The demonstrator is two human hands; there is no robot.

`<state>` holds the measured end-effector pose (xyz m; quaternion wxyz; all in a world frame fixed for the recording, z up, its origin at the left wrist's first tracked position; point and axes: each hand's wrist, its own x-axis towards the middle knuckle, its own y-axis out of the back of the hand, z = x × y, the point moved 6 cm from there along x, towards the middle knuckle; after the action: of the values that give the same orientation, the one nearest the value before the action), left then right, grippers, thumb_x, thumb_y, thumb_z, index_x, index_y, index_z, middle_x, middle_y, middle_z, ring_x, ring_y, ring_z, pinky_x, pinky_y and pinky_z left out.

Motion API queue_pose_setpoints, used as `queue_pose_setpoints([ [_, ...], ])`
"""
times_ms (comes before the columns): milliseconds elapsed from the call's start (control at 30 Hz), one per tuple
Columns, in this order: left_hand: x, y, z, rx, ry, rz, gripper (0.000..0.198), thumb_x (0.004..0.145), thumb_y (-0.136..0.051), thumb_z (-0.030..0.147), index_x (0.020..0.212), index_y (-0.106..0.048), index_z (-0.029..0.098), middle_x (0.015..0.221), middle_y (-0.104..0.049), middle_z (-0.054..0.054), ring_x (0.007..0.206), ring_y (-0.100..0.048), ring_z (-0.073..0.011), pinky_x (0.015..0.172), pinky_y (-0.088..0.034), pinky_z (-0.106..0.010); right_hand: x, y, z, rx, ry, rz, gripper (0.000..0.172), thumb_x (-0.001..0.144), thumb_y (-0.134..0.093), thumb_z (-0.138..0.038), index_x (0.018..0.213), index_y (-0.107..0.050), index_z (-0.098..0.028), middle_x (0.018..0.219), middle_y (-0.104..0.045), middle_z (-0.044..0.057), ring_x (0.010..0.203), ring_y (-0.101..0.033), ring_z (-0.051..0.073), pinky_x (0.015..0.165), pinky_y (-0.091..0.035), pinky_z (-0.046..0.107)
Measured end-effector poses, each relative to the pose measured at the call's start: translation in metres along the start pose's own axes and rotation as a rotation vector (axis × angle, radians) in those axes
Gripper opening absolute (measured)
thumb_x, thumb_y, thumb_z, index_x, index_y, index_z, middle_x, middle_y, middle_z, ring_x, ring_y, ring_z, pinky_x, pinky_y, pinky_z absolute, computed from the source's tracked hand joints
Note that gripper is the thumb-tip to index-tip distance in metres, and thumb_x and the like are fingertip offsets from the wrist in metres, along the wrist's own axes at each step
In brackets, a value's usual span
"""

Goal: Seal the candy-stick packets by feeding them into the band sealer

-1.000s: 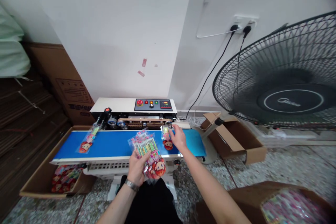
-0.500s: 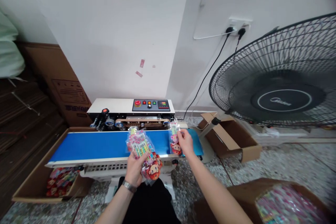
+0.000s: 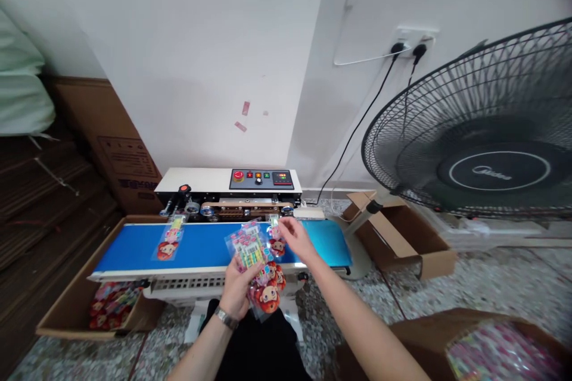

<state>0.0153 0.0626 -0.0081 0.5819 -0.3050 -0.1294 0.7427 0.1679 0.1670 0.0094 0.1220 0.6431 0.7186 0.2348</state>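
My left hand [image 3: 238, 287] is closed around a fanned stack of clear plastic packets [image 3: 250, 253], printed with a red-haired cartoon face and barcode labels. It holds them over the front edge of the blue conveyor belt [image 3: 203, 244]. With bent fingers, my right hand [image 3: 295, 239] grips the edge of a single packet [image 3: 277, 247] at the right end of the sealing machine [image 3: 223, 180]; the fingertips are partly hidden. Another sealing packet [image 3: 168, 244] lies on the belt's left part, its top edge by the machine's rollers.
Below the belt's left end, a cardboard box [image 3: 58, 318] holds packets [image 3: 114, 306]. An open carton [image 3: 402, 232] and a large black fan [image 3: 487, 161] stand at right. Another box [image 3: 415, 333] of packets sits at lower right.
My right hand has moved left with the single packet, along the machine's front. A packet now shows on the belt's left part. The view has shifted slightly.
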Motion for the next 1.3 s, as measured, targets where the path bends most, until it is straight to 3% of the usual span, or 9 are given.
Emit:
queue_pose_setpoints([
  [100, -0.001, -0.005, -0.001, -0.008, -0.014, -0.027, 0.047, 0.058, -0.074, 0.019, 0.101, -0.055, 0.015, 0.097, -0.067, -0.011, 0.086, -0.063, -0.0243, 0.082, -0.047, -0.040, -0.025, -0.014, -0.031, 0.185, 0.086, -0.153, 0.026, 0.081, -0.046, -0.040, 0.090, -0.059, -0.020, 0.080, -0.064, 0.000, 0.071, -0.058, 0.014, 0.063, -0.044, 0.023],
  [267, -0.002, -0.012, -0.003, -0.022, -0.023, -0.015, 0.048, 0.056, -0.074, 0.019, 0.100, -0.055, 0.017, 0.096, -0.068, -0.009, 0.085, -0.063, -0.0229, 0.081, -0.048, -0.038, -0.040, -0.003, -0.038, 0.100, 0.063, 0.081, 0.026, 0.083, -0.044, -0.039, 0.084, -0.061, -0.020, 0.080, -0.065, 0.001, 0.072, -0.058, 0.015, 0.066, -0.043, 0.023],
  [500, 0.000, 0.002, -0.003, 0.002, -0.003, 0.058, 0.045, 0.055, -0.075, 0.019, 0.096, -0.056, 0.017, 0.090, -0.069, -0.007, 0.081, -0.065, -0.0214, 0.078, -0.049, -0.034, -0.020, 0.035, 0.035, 0.154, -0.129, 0.361, 0.035, 0.080, -0.039, -0.047, 0.085, -0.056, -0.017, 0.071, -0.062, 0.003, 0.063, -0.055, 0.016, 0.056, -0.042, 0.023],
  [633, -0.002, 0.006, -0.003, -0.003, 0.016, 0.064, 0.047, 0.055, -0.075, 0.020, 0.098, -0.057, 0.018, 0.089, -0.070, -0.006, 0.080, -0.065, -0.0208, 0.076, -0.049, -0.031, -0.010, 0.061, 0.072, -0.087, -0.227, 0.389, 0.033, 0.079, -0.039, -0.044, 0.083, -0.058, -0.018, 0.068, -0.062, 0.003, 0.061, -0.055, 0.017, 0.055, -0.039, 0.023],
  [800, -0.004, 0.007, -0.001, -0.012, 0.024, 0.070, 0.058, 0.052, -0.077, 0.021, 0.106, -0.054, 0.019, 0.085, -0.070, -0.005, 0.078, -0.065, -0.0226, 0.074, -0.050, -0.033, 0.005, 0.070, 0.086, -0.391, -0.294, 0.352, 0.028, 0.081, -0.037, -0.034, 0.082, -0.061, -0.019, 0.077, -0.065, 0.005, 0.070, -0.058, 0.018, 0.060, -0.038, 0.023],
  [1033, -0.003, 0.002, -0.002, -0.010, 0.048, 0.039, 0.044, 0.055, -0.075, 0.019, 0.094, -0.057, 0.017, 0.090, -0.069, -0.007, 0.080, -0.065, -0.0217, 0.076, -0.050, -0.033, 0.021, 0.036, 0.051, -0.367, -0.171, 0.227, 0.023, 0.077, -0.048, -0.025, 0.094, -0.061, -0.019, 0.089, -0.065, 0.006, 0.082, -0.059, 0.018, 0.072, -0.041, 0.025],
  [1100, -0.003, 0.000, -0.001, -0.014, 0.052, 0.042, 0.044, 0.055, -0.075, 0.020, 0.094, -0.057, 0.017, 0.091, -0.069, -0.008, 0.080, -0.065, -0.0222, 0.076, -0.050, -0.034, 0.009, 0.022, 0.027, -0.188, -0.056, 0.164, 0.028, 0.079, -0.048, -0.030, 0.102, -0.058, -0.021, 0.094, -0.064, 0.005, 0.083, -0.059, 0.017, 0.072, -0.044, 0.026],
  [1233, -0.003, -0.006, 0.001, -0.047, 0.024, 0.036, 0.045, 0.054, -0.076, 0.020, 0.095, -0.058, 0.017, 0.093, -0.069, -0.008, 0.083, -0.064, -0.0231, 0.078, -0.049, -0.035, -0.032, -0.013, -0.015, 0.224, 0.079, -0.143, 0.029, 0.082, -0.045, -0.039, 0.101, -0.058, -0.021, 0.082, -0.064, 0.002, 0.071, -0.059, 0.014, 0.063, -0.047, 0.025],
  [1300, -0.002, -0.009, 0.000, -0.057, 0.013, 0.018, 0.047, 0.054, -0.076, 0.020, 0.097, -0.058, 0.018, 0.094, -0.069, -0.008, 0.083, -0.064, -0.0235, 0.080, -0.048, -0.036, -0.045, -0.018, -0.021, 0.268, 0.084, -0.164, 0.026, 0.081, -0.048, -0.039, 0.093, -0.059, -0.020, 0.078, -0.063, 0.001, 0.068, -0.057, 0.013, 0.062, -0.046, 0.024],
])
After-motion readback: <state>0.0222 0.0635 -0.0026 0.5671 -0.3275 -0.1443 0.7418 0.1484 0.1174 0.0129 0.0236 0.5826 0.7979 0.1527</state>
